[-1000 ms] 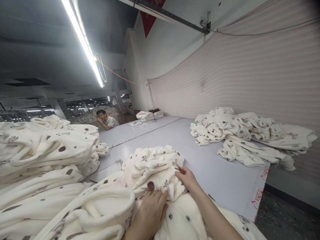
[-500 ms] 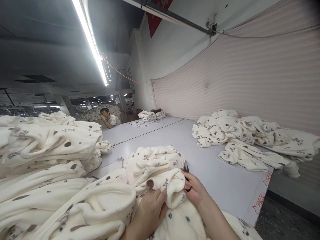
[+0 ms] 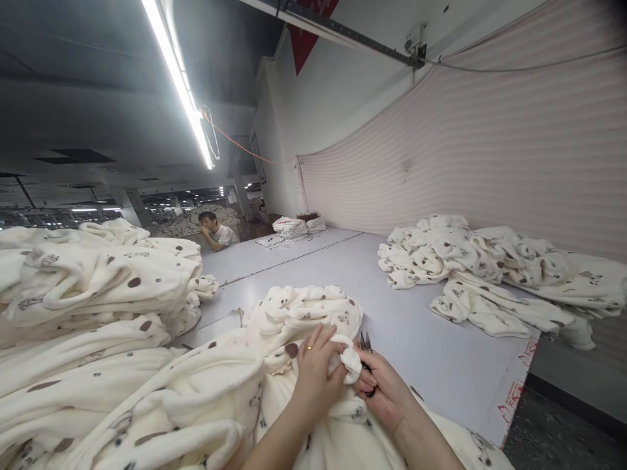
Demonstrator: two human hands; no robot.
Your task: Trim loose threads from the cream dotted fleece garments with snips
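Edge-handling step, apparently: left hand (image 3: 321,369) pinches fleece (image 3: 351,364), right hand (image 3: 385,388) grips scissors (image 3: 368,342); next move likely calls for steadying fleece.

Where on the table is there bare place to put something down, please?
The widest bare patch of table lies between the middle fabric and the right heap. It continues behind the middle fabric, toward the white stacks. It is crowded at left, where the big pile lies, and around the left hand and the right hand, which holds scissors.
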